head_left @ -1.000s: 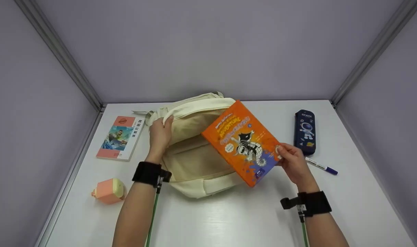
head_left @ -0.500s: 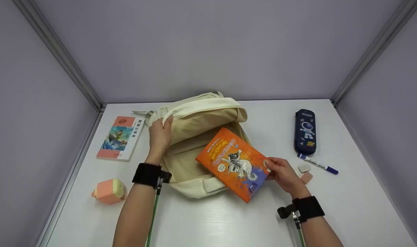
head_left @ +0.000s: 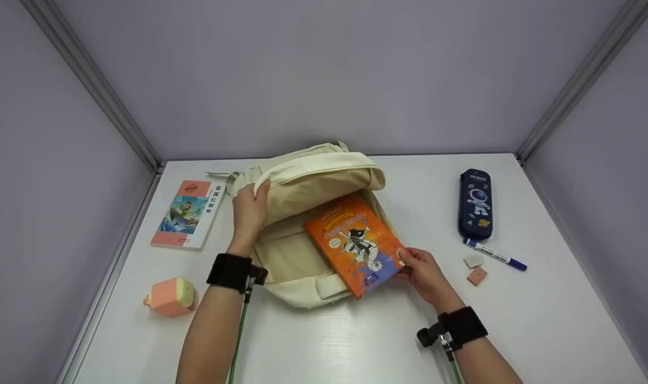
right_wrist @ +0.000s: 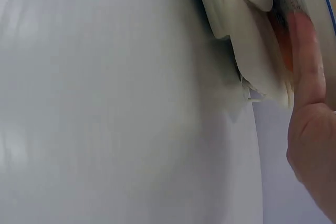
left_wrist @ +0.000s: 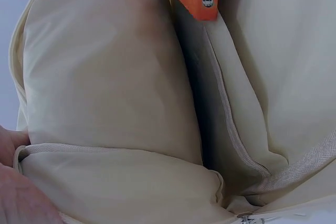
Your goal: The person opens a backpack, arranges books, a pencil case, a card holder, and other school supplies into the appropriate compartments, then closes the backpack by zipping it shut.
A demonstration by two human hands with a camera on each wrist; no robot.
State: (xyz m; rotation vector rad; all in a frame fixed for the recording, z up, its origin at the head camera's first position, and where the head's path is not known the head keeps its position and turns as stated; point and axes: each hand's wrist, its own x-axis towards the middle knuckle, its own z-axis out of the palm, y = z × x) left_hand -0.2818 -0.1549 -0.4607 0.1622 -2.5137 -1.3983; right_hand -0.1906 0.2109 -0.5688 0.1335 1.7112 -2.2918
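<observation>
Grey walls (head_left: 324, 80) fill the top and both sides of the head view. The white worktop (head_left: 324, 352) spans its lower part. At the middle lies the cream bag (head_left: 292, 261), its mouth gaping toward the bottom of the frame.

The orange book (head_left: 350, 248), just right of centre, sits tilted in that mouth: its upper end is inside the bag, while its lower corners reach the front rim and the right edge. In the left wrist view, a corner of it shows at the top. The pink book (head_left: 188, 215) lies flat at the left, near the bag.

Of the 2 hands, the left hand (head_left: 250, 209), left of centre, pinches the bag's upper edge. The right hand (head_left: 428, 277), right of centre, pinches the orange book's right corner, thumb on the cover. Each wrist wears 1 black band.

The pencil case (head_left: 475, 205) stretches up and down the frame at the right. The pink bottle (head_left: 169, 297) lies on its side at lower left. Just below the pencil case is the marker (head_left: 495, 254), slanting; below that, the white block (head_left: 473, 261) and the pink block (head_left: 477, 276), side by side
</observation>
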